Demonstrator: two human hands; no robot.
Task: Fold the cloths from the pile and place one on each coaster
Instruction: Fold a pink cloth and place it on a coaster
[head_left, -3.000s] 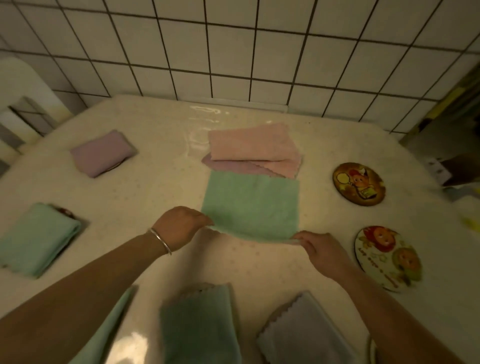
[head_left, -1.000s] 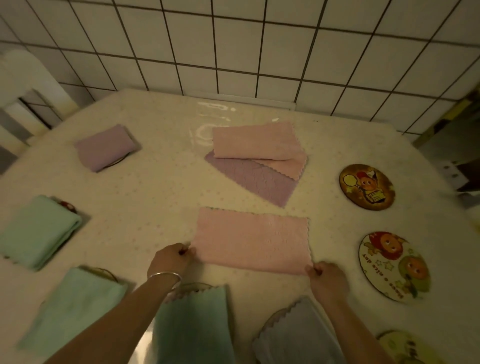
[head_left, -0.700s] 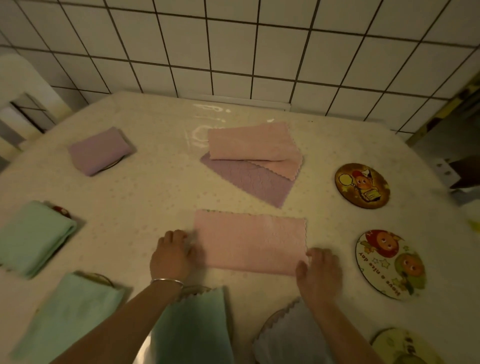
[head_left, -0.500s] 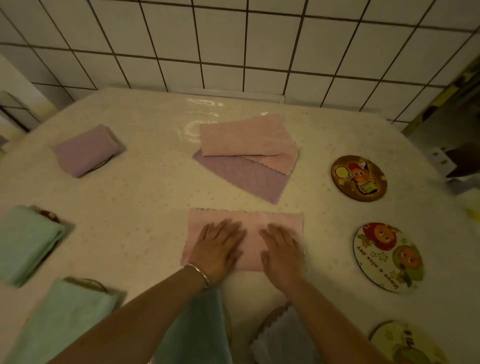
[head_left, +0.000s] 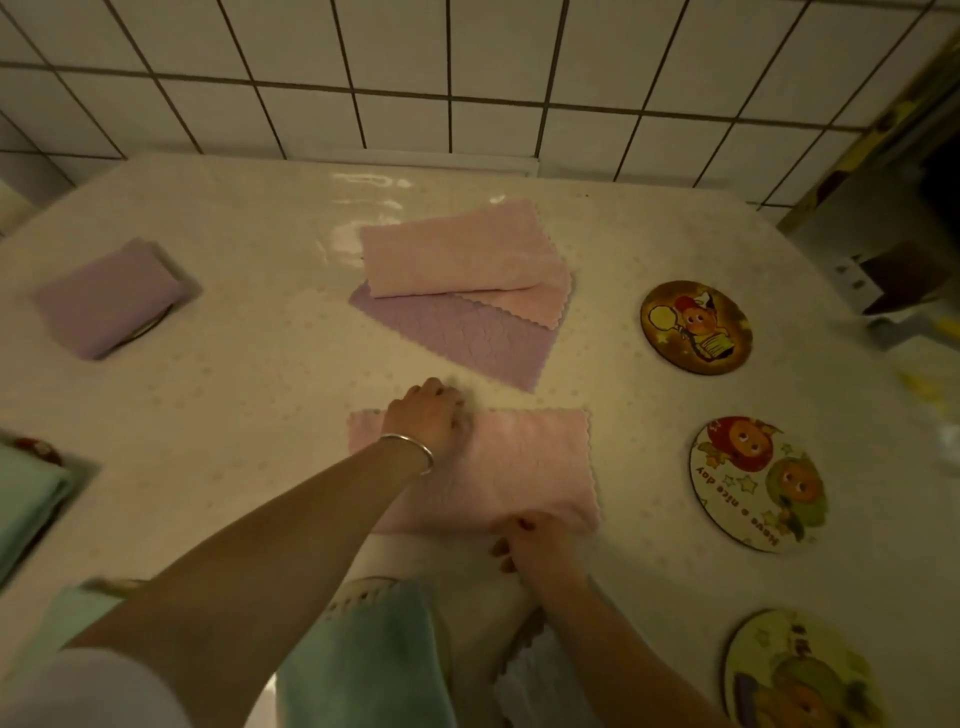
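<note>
Left hand (head_left: 428, 415) reaching across, fingers curled on pink cloth's (head_left: 524, 467) far edge, right hand (head_left: 540, 540) pinching near edge, pale bench (head_left: 249, 395), tiled wall (head_left: 467, 67) behind.

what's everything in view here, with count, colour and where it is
pink cloth being folded: 1, pink, table centre, under both hands
pile cloths: at least 3, two pink on one purple, far centre
folded purple cloth: 1, far left
folded green cloths: 3, left and near edge
pale cloth: 1, greyish, near edge
bare coasters: 3, cartoon prints, right side
table: 1, cream
tiled wall: 1, white, behind
left hand: bracelet on wrist, grips cloth's far edge
right hand: pinches cloth's near edge
</note>
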